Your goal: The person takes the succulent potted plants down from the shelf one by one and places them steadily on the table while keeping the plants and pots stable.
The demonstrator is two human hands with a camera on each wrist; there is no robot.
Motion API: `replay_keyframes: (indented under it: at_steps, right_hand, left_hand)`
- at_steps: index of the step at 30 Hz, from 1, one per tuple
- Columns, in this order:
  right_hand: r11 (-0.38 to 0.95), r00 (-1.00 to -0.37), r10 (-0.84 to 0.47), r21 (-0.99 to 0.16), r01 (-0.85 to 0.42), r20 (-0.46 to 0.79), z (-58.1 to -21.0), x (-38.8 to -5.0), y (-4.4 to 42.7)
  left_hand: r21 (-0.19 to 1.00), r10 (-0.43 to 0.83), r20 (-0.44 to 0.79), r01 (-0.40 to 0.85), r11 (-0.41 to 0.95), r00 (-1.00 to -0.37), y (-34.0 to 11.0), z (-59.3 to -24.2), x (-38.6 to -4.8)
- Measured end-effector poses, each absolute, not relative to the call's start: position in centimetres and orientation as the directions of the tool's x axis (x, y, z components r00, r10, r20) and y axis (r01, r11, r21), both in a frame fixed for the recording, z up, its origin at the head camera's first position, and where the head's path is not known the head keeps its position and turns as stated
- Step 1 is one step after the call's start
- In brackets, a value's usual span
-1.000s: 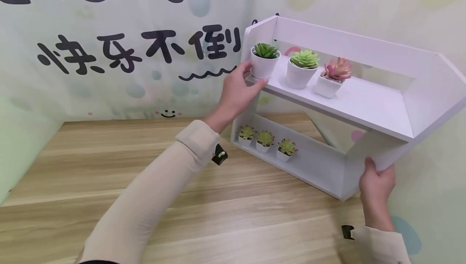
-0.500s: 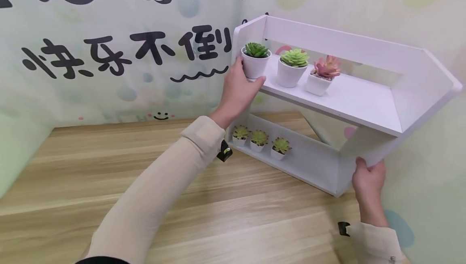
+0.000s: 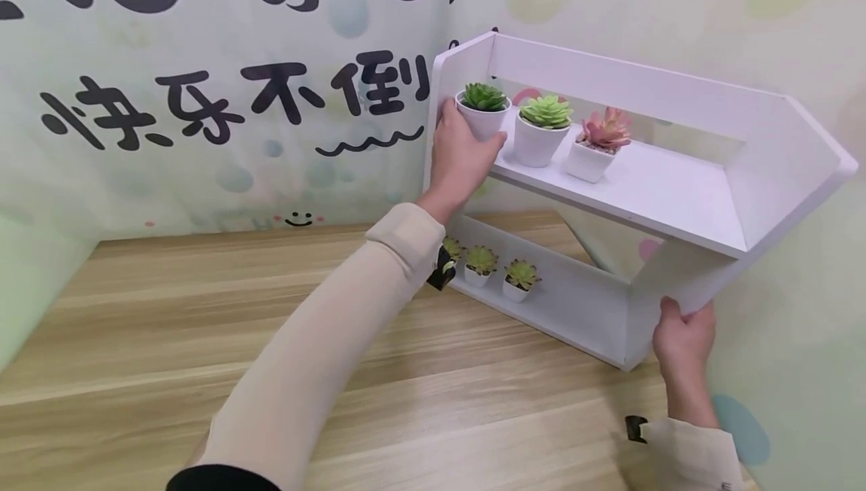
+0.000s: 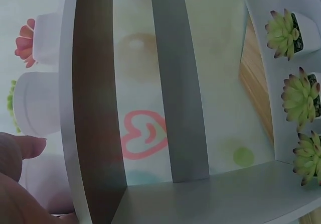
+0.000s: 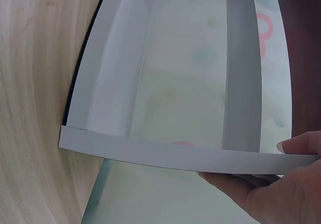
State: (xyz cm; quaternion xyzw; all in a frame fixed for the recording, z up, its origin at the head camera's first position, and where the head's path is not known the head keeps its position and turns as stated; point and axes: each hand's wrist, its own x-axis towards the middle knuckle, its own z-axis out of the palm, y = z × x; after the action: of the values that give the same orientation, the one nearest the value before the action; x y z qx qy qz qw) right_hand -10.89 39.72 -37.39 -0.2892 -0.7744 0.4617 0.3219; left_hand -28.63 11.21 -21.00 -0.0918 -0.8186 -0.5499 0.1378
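My left hand (image 3: 463, 156) holds a white round pot with a dark green succulent (image 3: 483, 111) at the left end of the upper shelf, thumb in front and fingers at its left side. Beside that pot stand a white pot with a light green succulent (image 3: 543, 130) and a squarer pot with a pink succulent (image 3: 598, 143). With thumb and fingers, my right hand (image 3: 685, 340) grips the right side panel of the white two-tier shelf (image 3: 683, 201), low down. In the right wrist view the thumb (image 5: 301, 143) lies on the panel's inner side.
Several small potted succulents are on the lower tier; one (image 3: 521, 277) is nearest the middle, and my left cuff (image 3: 409, 239) partly covers the leftmost. The shelf stands angled on a wood-grain table (image 3: 304, 325), near a patterned wall (image 3: 237, 175) with black lettering.
My left hand has closed in on the dark green succulent's pot and shifted it slightly right along the upper shelf. My right hand keeps its grip; the camera view has shifted a little.
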Motion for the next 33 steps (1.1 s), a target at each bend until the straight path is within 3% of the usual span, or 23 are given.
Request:
replay_keyframes:
  at_steps: [12, 18, 33]
  right_hand:
    - [0.410, -0.620, 0.746, -0.901, 0.142, 0.242, -37.4, -11.2, 39.3]
    - [0.397, -0.608, 0.766, -0.897, 0.197, 0.206, -37.6, -11.1, 39.6]
    - [0.410, -0.611, 0.755, -0.899, 0.156, 0.238, -37.6, -10.8, 39.6]
  left_hand:
    - [0.826, -0.043, 0.367, 0.304, 0.475, -0.929, 11.2, -21.0, -29.2]
    - [0.833, -0.015, 0.379, 0.334, 0.441, -0.925, 10.8, -21.2, -29.0]
    - [0.856, 0.063, 0.439, 0.439, 0.274, -0.896, 7.7, -22.0, -25.8]
